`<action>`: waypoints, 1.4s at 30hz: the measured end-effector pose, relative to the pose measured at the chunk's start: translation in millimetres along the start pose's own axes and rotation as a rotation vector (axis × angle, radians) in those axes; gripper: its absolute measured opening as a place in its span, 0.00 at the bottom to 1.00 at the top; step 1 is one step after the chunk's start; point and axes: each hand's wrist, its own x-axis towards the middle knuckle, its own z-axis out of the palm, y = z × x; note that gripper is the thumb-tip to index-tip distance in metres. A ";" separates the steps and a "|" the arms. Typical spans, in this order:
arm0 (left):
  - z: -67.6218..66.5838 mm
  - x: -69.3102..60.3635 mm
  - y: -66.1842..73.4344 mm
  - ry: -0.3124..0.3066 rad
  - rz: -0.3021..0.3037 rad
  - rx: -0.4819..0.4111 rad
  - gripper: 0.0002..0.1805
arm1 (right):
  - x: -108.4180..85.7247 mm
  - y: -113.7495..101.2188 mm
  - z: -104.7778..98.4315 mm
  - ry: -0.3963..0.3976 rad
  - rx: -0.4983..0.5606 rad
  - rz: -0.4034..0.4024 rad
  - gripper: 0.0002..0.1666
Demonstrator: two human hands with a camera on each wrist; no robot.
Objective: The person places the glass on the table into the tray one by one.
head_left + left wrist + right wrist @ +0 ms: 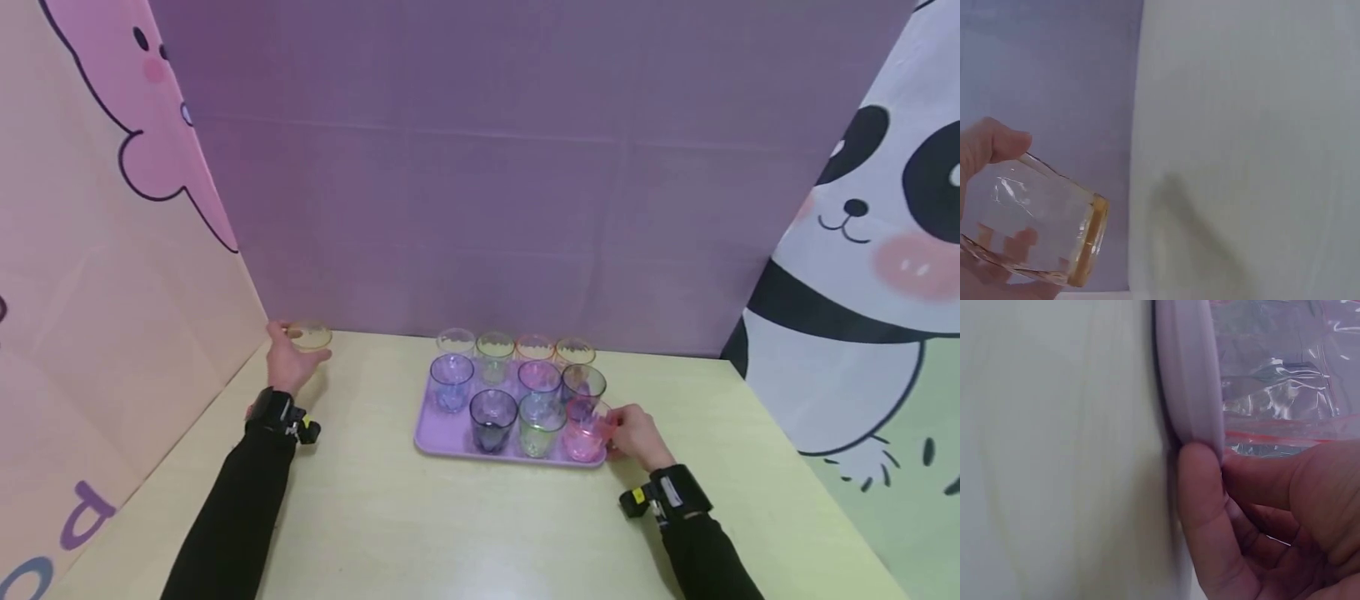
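At the back left of the table, my left hand [291, 365] holds a clear yellowish drinking glass [312, 337]. In the left wrist view the glass [1050, 215] shows an amber base, with the thumb on one side and fingers on the other. My right hand [637, 436] pinches the rim of a purple tray [442, 443] near its front right corner. The right wrist view shows finger and thumb at the tray's edge [1192, 381]. Right beside that hand stands a pink glass [583, 442]. Part of the right fingers is hidden behind it in the head view.
Several coloured glasses stand upright in rows on the tray, among them a dark grey glass [492, 425], a green one [541, 429] and a blue one [452, 387]. A purple backdrop [480, 183] rises behind the pale table [420, 533], with printed panels on both sides.
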 end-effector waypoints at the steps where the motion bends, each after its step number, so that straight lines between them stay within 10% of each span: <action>1: 0.6 -1.3 2.8 -0.009 0.020 -0.025 0.49 | -0.2 0.0 0.3 -0.001 0.004 0.002 0.07; 10: 16.6 -16.9 25.6 -0.196 0.142 -0.168 0.48 | 0.3 -1.7 -0.5 -0.007 -0.001 -0.006 0.06; 24: 38.6 -51.3 47.6 -0.397 0.058 -0.410 0.44 | 1.0 0.1 1.9 -0.006 -0.003 0.002 0.06; 42: 59.9 -85.4 58.6 -0.688 0.038 -0.369 0.43 | -0.8 -2.4 -0.8 -0.015 -0.004 -0.006 0.09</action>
